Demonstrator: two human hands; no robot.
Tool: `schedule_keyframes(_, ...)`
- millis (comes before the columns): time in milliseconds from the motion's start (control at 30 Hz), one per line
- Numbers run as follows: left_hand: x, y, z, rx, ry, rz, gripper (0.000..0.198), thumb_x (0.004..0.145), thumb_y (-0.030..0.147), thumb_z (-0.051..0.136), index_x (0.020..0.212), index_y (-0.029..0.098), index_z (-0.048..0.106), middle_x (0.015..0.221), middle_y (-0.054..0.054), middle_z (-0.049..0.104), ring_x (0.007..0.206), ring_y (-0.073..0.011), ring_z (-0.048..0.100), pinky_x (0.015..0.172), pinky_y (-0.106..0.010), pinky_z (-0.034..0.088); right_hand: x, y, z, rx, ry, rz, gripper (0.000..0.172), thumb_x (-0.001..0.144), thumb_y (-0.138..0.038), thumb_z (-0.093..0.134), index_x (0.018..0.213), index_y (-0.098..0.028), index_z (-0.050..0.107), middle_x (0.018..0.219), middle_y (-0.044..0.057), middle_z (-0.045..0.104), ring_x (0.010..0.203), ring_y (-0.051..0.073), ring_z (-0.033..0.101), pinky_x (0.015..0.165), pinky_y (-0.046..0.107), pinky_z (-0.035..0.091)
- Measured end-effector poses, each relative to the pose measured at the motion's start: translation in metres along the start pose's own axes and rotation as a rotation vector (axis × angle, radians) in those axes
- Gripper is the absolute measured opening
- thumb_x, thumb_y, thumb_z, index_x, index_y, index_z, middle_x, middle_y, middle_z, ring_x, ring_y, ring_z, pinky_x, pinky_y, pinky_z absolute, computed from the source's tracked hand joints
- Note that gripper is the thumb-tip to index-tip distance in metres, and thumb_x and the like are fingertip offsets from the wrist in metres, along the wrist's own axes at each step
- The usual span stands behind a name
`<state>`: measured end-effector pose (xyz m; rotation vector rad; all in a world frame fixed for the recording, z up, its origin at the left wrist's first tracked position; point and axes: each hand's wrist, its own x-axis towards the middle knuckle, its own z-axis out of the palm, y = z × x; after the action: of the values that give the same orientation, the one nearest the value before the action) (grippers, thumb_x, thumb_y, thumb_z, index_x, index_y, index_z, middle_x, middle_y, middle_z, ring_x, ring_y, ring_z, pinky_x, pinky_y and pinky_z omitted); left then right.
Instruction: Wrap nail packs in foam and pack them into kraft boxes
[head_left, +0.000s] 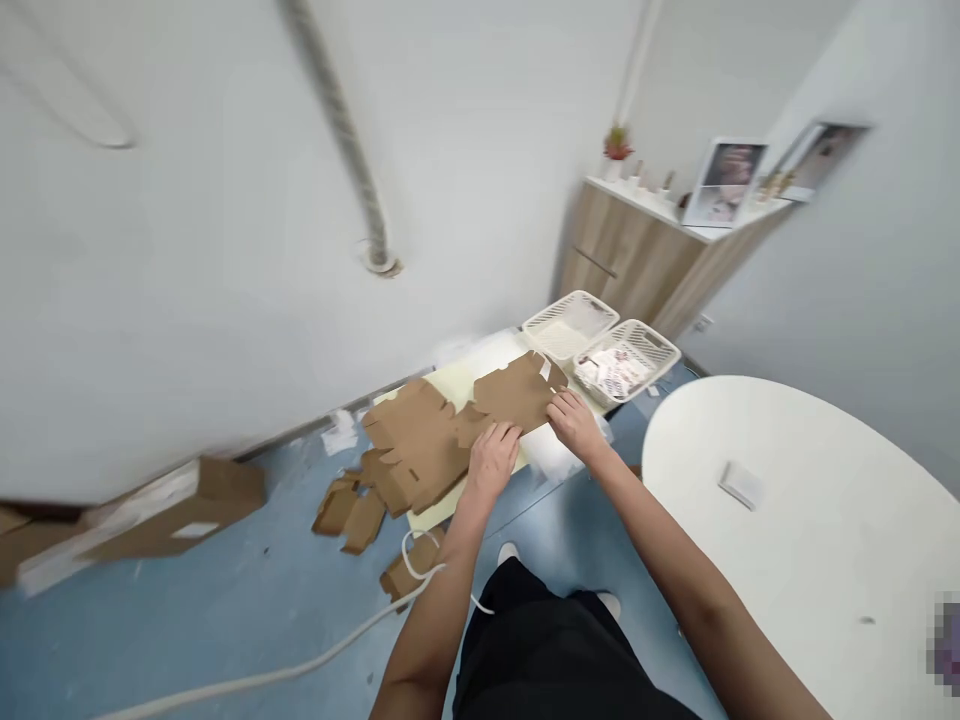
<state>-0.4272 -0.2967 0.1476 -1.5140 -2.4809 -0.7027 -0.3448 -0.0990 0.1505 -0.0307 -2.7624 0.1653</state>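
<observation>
A flat, unfolded brown cardboard box (514,393) lies tilted over the low table in the middle of the view. My left hand (493,460) grips its near edge, fingers closed at the cardboard. At its near right corner, my right hand (574,422) pinches the edge; a small white patch shows at the box's far right corner. To the left, more flattened cardboard boxes (420,440) lie overlapping on the pale yellow tabletop (454,381). The undersides of both hands are hidden.
Two white plastic baskets stand at the table's right end, an outer one (571,296) and one with printed packets (619,372). Cardboard pieces (349,510) lie on the blue floor. A white cable (300,672) crosses lower left. A round white table (810,520) borders the right.
</observation>
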Motion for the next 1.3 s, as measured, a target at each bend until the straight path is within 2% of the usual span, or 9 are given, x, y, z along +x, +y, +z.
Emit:
schedule_keyframes(100, 0.037, 0.058, 0.021, -0.083, -0.015, 0.207, 0.025, 0.097, 0.021, 0.043, 0.11, 0.02, 0.064, 0.106, -0.008, 0.065, 0.098, -0.0218, 0.058, 0.085, -0.035, 0.048, -0.059, 0.039, -0.044, -0.081, 0.053, 0.149, 0.031, 0.098, -0.013, 0.032, 0.089, -0.023, 0.06, 0.099, 0.007, 0.063, 0.102, 0.02, 0.052, 0.11, 0.043, 0.033)
schedule_keyframes(200, 0.065, 0.132, 0.046, -0.169, -0.045, 0.402, 0.027, 0.097, 0.019, 0.041, 0.112, 0.021, 0.064, 0.106, -0.008, 0.066, 0.097, -0.0212, 0.059, 0.085, -0.035, 0.049, -0.131, 0.074, -0.086, -0.14, 0.11, 0.318, 0.031, 0.097, -0.013, 0.032, 0.088, -0.023, 0.06, 0.098, 0.006, 0.065, 0.099, 0.02, 0.054, 0.109, 0.043, 0.035)
schedule_keyframes(367, 0.083, 0.26, 0.099, -0.288, -0.087, 0.619, 0.03, 0.098, 0.017, 0.04, 0.115, 0.022, 0.064, 0.107, -0.009, 0.067, 0.099, -0.0213, 0.061, 0.086, -0.036, 0.05, -0.263, 0.113, -0.141, -0.216, 0.206, 0.569, 0.031, 0.096, -0.012, 0.033, 0.086, -0.024, 0.06, 0.093, 0.006, 0.065, 0.094, 0.02, 0.055, 0.106, 0.046, 0.038)
schedule_keyframes(500, 0.078, 0.343, 0.157, -0.399, -0.174, 0.768, 0.035, 0.097, 0.013, 0.037, 0.118, 0.022, 0.063, 0.111, -0.009, 0.067, 0.104, -0.0211, 0.062, 0.091, -0.038, 0.051, -0.362, 0.128, -0.159, -0.294, 0.214, 0.768, 0.033, 0.095, -0.01, 0.033, 0.084, -0.024, 0.06, 0.093, 0.008, 0.064, 0.092, 0.022, 0.055, 0.102, 0.045, 0.039)
schedule_keyframes(600, 0.06, 0.383, 0.205, -0.448, -0.255, 0.851, 0.038, 0.095, 0.009, 0.037, 0.119, 0.021, 0.063, 0.115, -0.01, 0.068, 0.107, -0.0213, 0.062, 0.09, -0.039, 0.053, -0.428, 0.127, -0.149, -0.316, 0.185, 0.879, 0.035, 0.095, -0.009, 0.032, 0.08, -0.023, 0.06, 0.087, 0.008, 0.063, 0.088, 0.023, 0.053, 0.094, 0.04, 0.043)
schedule_keyframes(733, 0.019, 0.403, 0.263, -0.442, -0.41, 0.964, 0.039, 0.093, 0.004, 0.037, 0.115, 0.018, 0.065, 0.11, -0.01, 0.071, 0.103, -0.0206, 0.066, 0.087, -0.038, 0.055, -0.496, 0.109, -0.109, -0.275, 0.044, 1.027, 0.031, 0.093, -0.007, 0.037, 0.078, -0.02, 0.061, 0.081, 0.008, 0.061, 0.082, 0.023, 0.052, 0.076, 0.034, 0.044)
schedule_keyframes(900, -0.037, 0.387, 0.304, -0.403, -0.575, 0.992, 0.038, 0.09, 0.004, 0.04, 0.113, 0.021, 0.067, 0.11, -0.008, 0.072, 0.101, -0.0194, 0.067, 0.086, -0.036, 0.055, -0.537, 0.071, -0.057, -0.091, -0.08, 1.131, 0.024, 0.09, -0.008, 0.044, 0.084, -0.019, 0.065, 0.09, 0.008, 0.062, 0.086, 0.022, 0.054, 0.076, 0.033, 0.045)
schedule_keyframes(1067, -0.058, 0.369, 0.313, -0.38, -0.656, 0.95, 0.037, 0.092, 0.007, 0.039, 0.112, 0.021, 0.066, 0.106, -0.008, 0.071, 0.096, -0.0198, 0.067, 0.085, -0.036, 0.054, -0.541, 0.055, -0.046, 0.074, -0.068, 1.161, 0.018, 0.092, -0.017, 0.049, 0.088, -0.019, 0.067, 0.094, 0.008, 0.062, 0.089, 0.022, 0.057, 0.081, 0.035, 0.047)
schedule_keyframes(1300, -0.046, 0.385, 0.309, -0.319, -0.689, 0.902, 0.023, 0.096, 0.017, 0.043, 0.102, 0.021, 0.065, 0.097, -0.006, 0.064, 0.095, -0.0206, 0.059, 0.099, -0.043, 0.043, -0.527, 0.083, -0.061, 0.37, -0.141, 1.395, 0.015, 0.087, -0.027, 0.059, 0.076, -0.02, 0.067, 0.081, 0.005, 0.068, 0.081, 0.02, 0.062, 0.073, 0.03, 0.047)
